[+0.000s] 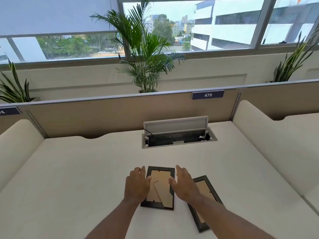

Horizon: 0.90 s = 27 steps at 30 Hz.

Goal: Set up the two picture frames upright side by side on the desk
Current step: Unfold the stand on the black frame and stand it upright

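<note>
Two black picture frames lie face down on the white desk (86, 169), their tan backing boards up. The left frame (160, 176) is near the front middle, its stand flap angled across the back. The right frame (204, 185) lies tilted beside it and is partly hidden under my right forearm. My left hand (137, 184) rests over the left frame's left edge with fingers apart. At that frame's right edge is my right hand (183, 183), also spread, thumb over the backing. Neither hand has closed around the frame.
An open cable box (178, 138) with its lid raised is set into the desk further back. A beige partition (103, 114) with a "475" label closes the far side. Low white dividers stand at left and right. Plants stand beyond the partition by the windows.
</note>
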{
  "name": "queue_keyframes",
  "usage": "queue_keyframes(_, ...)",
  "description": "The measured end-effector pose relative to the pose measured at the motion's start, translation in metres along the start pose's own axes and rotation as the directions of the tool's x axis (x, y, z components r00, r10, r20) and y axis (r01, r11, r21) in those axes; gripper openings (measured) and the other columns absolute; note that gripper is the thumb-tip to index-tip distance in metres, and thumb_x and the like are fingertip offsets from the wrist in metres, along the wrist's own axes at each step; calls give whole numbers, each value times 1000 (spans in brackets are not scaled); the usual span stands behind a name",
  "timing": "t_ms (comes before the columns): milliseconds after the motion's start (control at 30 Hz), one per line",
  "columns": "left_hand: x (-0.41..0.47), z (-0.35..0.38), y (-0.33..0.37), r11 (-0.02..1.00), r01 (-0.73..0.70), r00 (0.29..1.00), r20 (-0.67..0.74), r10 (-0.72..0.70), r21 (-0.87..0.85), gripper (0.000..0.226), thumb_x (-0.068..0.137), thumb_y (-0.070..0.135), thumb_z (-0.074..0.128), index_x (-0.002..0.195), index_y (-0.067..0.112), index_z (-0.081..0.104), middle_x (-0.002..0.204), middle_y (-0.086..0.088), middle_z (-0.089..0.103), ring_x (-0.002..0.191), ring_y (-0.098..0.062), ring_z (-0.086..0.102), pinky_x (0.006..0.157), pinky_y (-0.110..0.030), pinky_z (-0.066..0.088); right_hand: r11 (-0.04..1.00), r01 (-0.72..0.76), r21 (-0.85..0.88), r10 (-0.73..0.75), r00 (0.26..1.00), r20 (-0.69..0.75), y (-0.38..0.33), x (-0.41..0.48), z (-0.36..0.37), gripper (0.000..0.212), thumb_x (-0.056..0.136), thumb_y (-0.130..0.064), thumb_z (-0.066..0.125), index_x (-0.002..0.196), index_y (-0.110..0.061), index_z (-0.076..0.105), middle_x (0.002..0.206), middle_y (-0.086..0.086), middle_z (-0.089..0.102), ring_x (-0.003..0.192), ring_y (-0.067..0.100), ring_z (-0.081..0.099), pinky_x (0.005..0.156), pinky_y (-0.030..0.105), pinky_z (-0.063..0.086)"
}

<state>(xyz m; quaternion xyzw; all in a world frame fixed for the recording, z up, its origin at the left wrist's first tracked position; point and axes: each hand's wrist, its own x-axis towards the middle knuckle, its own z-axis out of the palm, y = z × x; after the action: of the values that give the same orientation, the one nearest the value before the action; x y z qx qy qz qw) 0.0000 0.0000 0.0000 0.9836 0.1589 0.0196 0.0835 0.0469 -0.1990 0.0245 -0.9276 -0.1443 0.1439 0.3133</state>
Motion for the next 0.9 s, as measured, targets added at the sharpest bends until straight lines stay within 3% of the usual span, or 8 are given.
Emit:
queue_keyframes(133,-6,10,-3,991,136,988,76,-135,-17,49,108,47,42,143,16,56,135,-6,59,124,-25,59,99,-36,51,993,-108,-55,113,989,97,8,0,12,51,105,-41,46,143,-8,48,138,12,54,129,26,52,104,35,44)
queue_keyframes(200,-9,16,-2,982,183,976,129,-177,-42,46,108,45,44,143,17,56,136,-6,58,125,-24,60,100,-36,50,990,-127,-55,132,984,118,11,-1,21,31,103,-38,48,110,-11,63,114,8,60,106,22,59,91,35,49)
queue_keyframes(300,-11,21,-2,958,262,957,163,-242,-115,44,107,42,49,140,15,58,137,-8,57,124,-26,61,99,-37,50,987,-154,-47,158,983,95,15,-3,32,35,100,-32,51,69,-21,40,78,-4,45,68,9,44,62,31,40)
queue_keyframes(367,-13,25,-2,948,289,944,202,-259,-134,39,106,40,50,131,13,62,135,-10,58,119,-27,63,98,-38,53,983,-181,-41,184,978,97,18,-4,37,36,100,-31,51,68,-21,37,76,-6,41,65,6,39,52,24,30)
queue_keyframes(467,-18,32,1,942,301,930,264,-255,-150,30,103,34,52,117,11,67,128,-10,57,112,-28,64,93,-42,57,978,-210,-8,209,969,133,20,-4,45,32,99,-29,51,69,-20,42,77,-4,46,65,6,44,52,26,34)
queue_keyframes(700,-21,42,7,852,408,895,328,-303,-328,28,99,21,57,124,9,59,128,-11,52,114,-31,61,94,-44,57,961,-264,86,245,953,179,19,-7,51,23,95,-28,56,76,-17,46,86,-1,50,75,15,51,59,29,39)
queue_keyframes(767,-22,46,5,778,445,887,340,-313,-444,32,99,12,58,130,8,56,125,-11,57,109,-28,63,92,-43,58,954,-274,126,249,951,183,21,-8,50,22,94,-27,56,77,-17,46,89,1,48,74,15,50,59,29,39)
queue_keyframes(900,-34,39,11,438,547,835,429,-344,-713,40,101,-3,49,137,15,45,110,-9,64,93,-21,64,70,-31,54,943,-268,196,234,955,184,26,-15,48,22,91,-29,60,79,-17,47,90,1,48,71,12,48,55,25,36)
